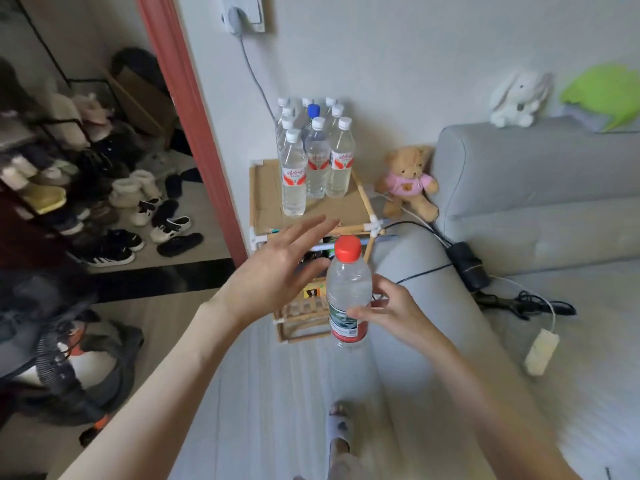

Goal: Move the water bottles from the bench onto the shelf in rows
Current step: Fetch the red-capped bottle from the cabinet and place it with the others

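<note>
From the head view, the right hand holds a clear plastic water bottle with a red cap, its fingers and thumb curled round the red label low on the bottle. The bottle is upright in the air, near the front of the small bamboo shelf with a cardboard top. The left hand is just left of the bottle with its fingers spread wide apart, holding nothing.

On the far part of the shelf top stand the clear water bottles with white caps, close together in rows, upright. One bottle with a blue cap stands among them. The near part of the cardboard is bare.

The shelf stands against a white wall. A grey cable hangs down the wall from a white plug at the top. To the right is a soft grey sofa. A brown teddy bear in a pink top sits between the shelf and the sofa. A white toy rabbit sits on the sofa back. Black cords lie on the seat. To the left, past a red door frame, many shoes lie on the floor.
</note>
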Available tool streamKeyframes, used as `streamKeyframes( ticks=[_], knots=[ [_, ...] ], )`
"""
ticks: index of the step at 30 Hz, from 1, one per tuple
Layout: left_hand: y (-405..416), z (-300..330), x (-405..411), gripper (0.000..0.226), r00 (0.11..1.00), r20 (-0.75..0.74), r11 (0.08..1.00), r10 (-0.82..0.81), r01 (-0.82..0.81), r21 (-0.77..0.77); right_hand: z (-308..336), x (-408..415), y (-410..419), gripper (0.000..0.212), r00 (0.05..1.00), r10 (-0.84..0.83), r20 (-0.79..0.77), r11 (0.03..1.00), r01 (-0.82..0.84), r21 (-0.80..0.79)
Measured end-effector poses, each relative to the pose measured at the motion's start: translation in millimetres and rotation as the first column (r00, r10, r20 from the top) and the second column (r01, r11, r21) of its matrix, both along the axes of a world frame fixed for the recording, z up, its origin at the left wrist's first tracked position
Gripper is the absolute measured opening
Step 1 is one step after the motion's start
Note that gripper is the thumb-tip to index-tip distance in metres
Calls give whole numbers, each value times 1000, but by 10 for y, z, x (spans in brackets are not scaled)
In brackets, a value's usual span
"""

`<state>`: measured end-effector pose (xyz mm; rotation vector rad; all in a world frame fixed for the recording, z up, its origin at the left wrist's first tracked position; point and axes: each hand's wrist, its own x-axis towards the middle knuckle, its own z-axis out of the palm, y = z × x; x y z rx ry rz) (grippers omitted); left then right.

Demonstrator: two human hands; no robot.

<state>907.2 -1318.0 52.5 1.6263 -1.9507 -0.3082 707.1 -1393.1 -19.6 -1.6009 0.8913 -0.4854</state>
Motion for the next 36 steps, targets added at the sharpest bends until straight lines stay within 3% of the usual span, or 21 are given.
streamKeyframes(
  ticks=[4,10,14,17,24,31,36],
  knots=[
    [-828,119,24,44,986,-162,996,-23,37,87,142,190,-872,43,992,122,-34,992,-122,8],
    [-1713,239,294,39,971,-240,986,-1,41,164,159,553,-1844,39,962,259,-92,966,-256,45],
    [-2193,195,514,39,978,-211,989,-7,38,143,99,789,-2287,50,959,276,-59,957,-268,114],
    [-2505,83,693,35,973,-223,987,57,-22,158,5,910,-2547,63,983,182,-7,970,-179,166],
    [-3112,-42,810,31,987,-143,991,76,-60,116,-109,1155,-2931,43,991,132,-32,990,-131,53],
    [-3457,-77,839,32,984,-9,969,175,-171,179,-367,1399,-3134,70,987,-48,-152,999,44,-25],
    [-3537,-45,777,37,971,141,937,192,-224,268,-393,1424,-3205,44,990,33,-136,997,-41,-60]
  ],
)
